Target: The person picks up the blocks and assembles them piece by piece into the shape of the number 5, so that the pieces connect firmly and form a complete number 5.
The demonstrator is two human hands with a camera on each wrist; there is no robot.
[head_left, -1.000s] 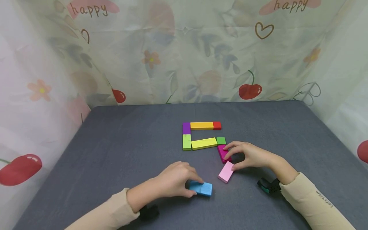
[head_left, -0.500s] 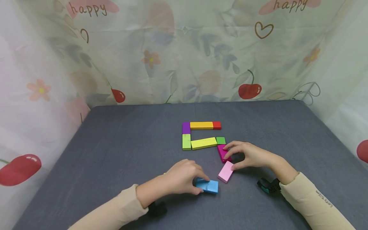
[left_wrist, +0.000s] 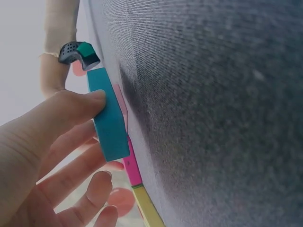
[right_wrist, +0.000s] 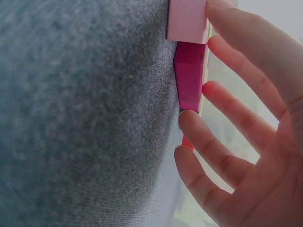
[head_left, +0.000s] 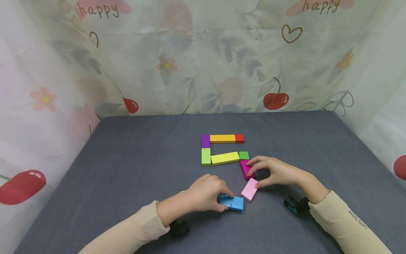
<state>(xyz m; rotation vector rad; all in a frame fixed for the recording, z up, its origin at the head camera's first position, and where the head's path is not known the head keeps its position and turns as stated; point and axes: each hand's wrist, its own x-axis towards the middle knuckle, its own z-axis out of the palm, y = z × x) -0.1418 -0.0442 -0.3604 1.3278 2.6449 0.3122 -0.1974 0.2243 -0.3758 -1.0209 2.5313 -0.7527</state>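
Observation:
A blue block (head_left: pixel 234 203) is pinched between thumb and fingers of my left hand (head_left: pixel 207 194), close over the table; the left wrist view shows the thumb against the side of this blue block (left_wrist: pixel 111 123). Just beyond its right end lies a pink block (head_left: pixel 249 189) at a slant. My right hand (head_left: pixel 272 171) rests at the pink block with its thumb, while its fingertips touch the magenta block (head_left: pixel 245 170). In the right wrist view the fingers (right_wrist: pixel 232 106) are spread and loosely bent beside the magenta block (right_wrist: pixel 190 75).
Behind the hands, blocks lie end to end: green (head_left: pixel 244 155), yellow (head_left: pixel 225 158), lime (head_left: pixel 205 157), purple (head_left: pixel 205 141), orange (head_left: pixel 222 139) and red (head_left: pixel 239 138). A dark grey cloth covers the table (head_left: pixel 142 151). Patterned curtains (head_left: pixel 203 70) stand around it.
My left hand has carried the blue block to the right and slightly away from me, up near the pink block. The right hand and the other blocks have stayed in place.

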